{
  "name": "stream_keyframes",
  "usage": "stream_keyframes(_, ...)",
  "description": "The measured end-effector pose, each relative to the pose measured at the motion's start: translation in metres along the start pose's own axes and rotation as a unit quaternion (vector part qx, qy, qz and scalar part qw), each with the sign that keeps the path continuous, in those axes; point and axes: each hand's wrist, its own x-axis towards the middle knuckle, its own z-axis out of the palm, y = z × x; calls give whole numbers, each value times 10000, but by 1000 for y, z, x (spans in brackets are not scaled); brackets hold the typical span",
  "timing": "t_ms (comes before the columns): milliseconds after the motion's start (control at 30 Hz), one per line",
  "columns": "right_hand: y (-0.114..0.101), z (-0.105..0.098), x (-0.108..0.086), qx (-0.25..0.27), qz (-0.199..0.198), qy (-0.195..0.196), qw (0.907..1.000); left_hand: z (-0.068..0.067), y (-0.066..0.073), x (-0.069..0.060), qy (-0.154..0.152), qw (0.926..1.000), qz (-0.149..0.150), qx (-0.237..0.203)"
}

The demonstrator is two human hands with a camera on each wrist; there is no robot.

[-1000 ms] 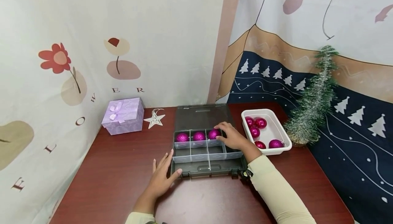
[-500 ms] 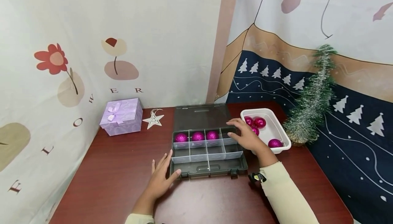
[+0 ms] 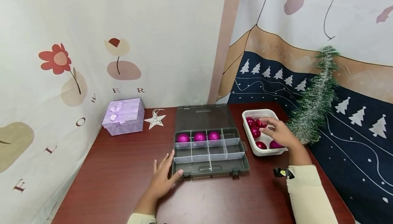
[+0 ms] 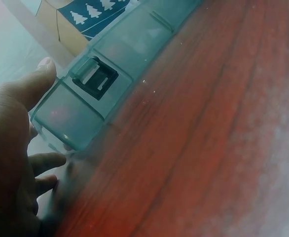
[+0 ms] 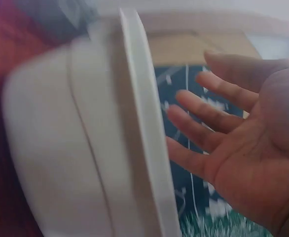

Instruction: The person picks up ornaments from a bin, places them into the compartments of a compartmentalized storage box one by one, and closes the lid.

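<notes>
A dark translucent compartment box [image 3: 196,167] lies on the table with its lid folded back. Three glittery magenta Christmas balls [image 3: 200,136] sit in the back row, in the three compartments from the left. My left hand [image 3: 161,177] rests against the box's front left corner, its thumb at the front edge and fingers along the side. Over the white tray [image 3: 251,144] is my right hand [image 3: 283,134], fingers spread with nothing visibly held. Several shiny and glittery magenta balls [image 3: 255,132] lie in the tray, some partly covered by that hand. In the right wrist view the tray's wall [image 5: 80,143] stands beside the fingers.
A lilac gift box [image 3: 124,115] and a white star ornament [image 3: 155,119] stand at the back left. A small frosted Christmas tree [image 3: 316,94] rises behind the tray on the right. Fabric-covered walls [image 3: 172,40] close off the back.
My right hand has let go of the third glittery ball in its compartment and moved right, from the box to above the tray. The left hand has stayed at the box corner.
</notes>
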Motion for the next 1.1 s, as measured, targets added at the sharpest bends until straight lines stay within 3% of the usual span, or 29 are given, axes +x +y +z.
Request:
stream_keyframes(200, 15, -26, -6, -266, 378, -674, 9967, 1, 1, -1, 127, 9999, 72, -19)
stream_keyframes(467, 27, -32, -8, -291, 718, -1349, 9878, 3, 1, -3, 37, 10000, -47, -12)
stream_keyframes(1100, 27, -37, -1, -770, 753, -1852, 9768, 0, 2, -1, 74, 9999, 85, -8)
